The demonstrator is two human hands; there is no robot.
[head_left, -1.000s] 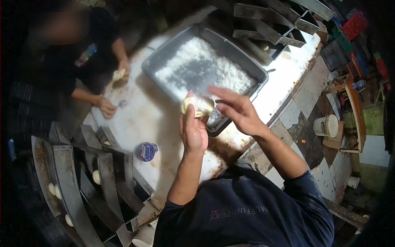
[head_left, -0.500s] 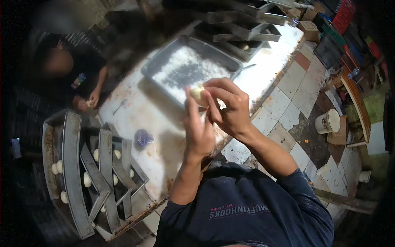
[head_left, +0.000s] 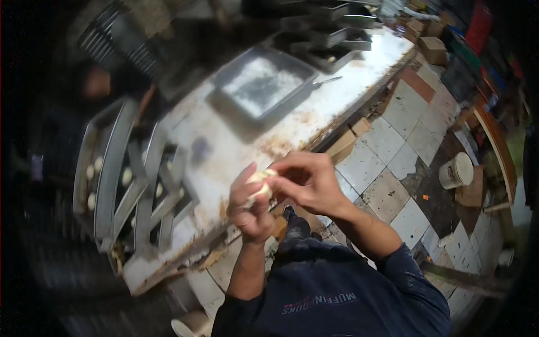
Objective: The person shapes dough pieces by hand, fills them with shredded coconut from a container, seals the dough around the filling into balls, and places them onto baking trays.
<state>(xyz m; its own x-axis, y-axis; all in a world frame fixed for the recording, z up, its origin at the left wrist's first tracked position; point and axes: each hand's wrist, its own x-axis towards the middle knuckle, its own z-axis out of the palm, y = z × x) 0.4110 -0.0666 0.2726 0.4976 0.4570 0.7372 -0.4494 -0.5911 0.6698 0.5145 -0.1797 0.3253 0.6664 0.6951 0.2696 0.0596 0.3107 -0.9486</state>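
Note:
A pale piece of dough (head_left: pixel 261 183) is held between both hands, beyond the table's front edge. My left hand (head_left: pixel 250 210) wraps round it from the left and below, fingers curled. My right hand (head_left: pixel 309 182) pinches its right side with thumb and fingers. The fingers cover part of the dough, and its surface is slightly blurred. Past the hands, a grey tray (head_left: pixel 261 115) with white flaky or powdery stuff (head_left: pixel 261 80) stands on the white table (head_left: pixel 236 147).
Metal pans (head_left: pixel 110 185) with pale dough balls (head_left: pixel 127 177) are stacked at the left; more pans (head_left: pixel 331 39) stand at the back. A blurred purple object (head_left: pixel 201 148) and a utensil (head_left: pixel 327 81) lie on the table. A bucket (head_left: pixel 456 171) stands on the floor. Another person's arm (head_left: pixel 147 101) is partly visible.
Both hands have moved down and nearer the body with the dough, away from the tray. My right hand, apart from the dough at first, now pinches it. The view has shifted.

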